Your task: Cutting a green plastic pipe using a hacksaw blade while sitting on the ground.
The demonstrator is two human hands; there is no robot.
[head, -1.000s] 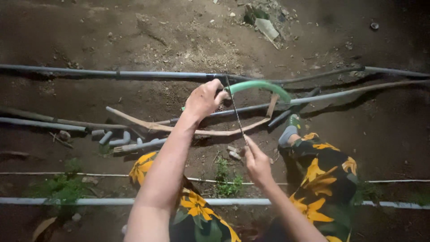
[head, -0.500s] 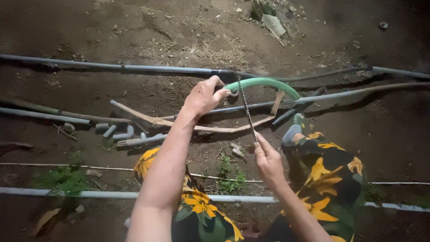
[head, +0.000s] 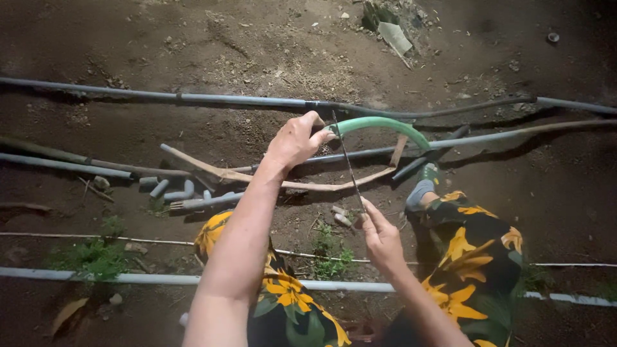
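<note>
Since a second ago the thin saw blade has tilted steeper, so the cut's underway. Left hand grips the green hose at 12 o'clock; right hand pinches the blade's lower end.

Green hose: smooth glossy plastic. Saw blade: thin dull metal. Ground: rough matt soil.

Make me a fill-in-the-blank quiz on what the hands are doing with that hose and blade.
1. The left hand grips the end of a curved ____ hose.
2. The right hand holds the lower end of a thin saw ____.
3. Grey pipes lie on bare ____.
4. The trousers show yellow ____.

Missing: green; blade; soil; flowers
</note>
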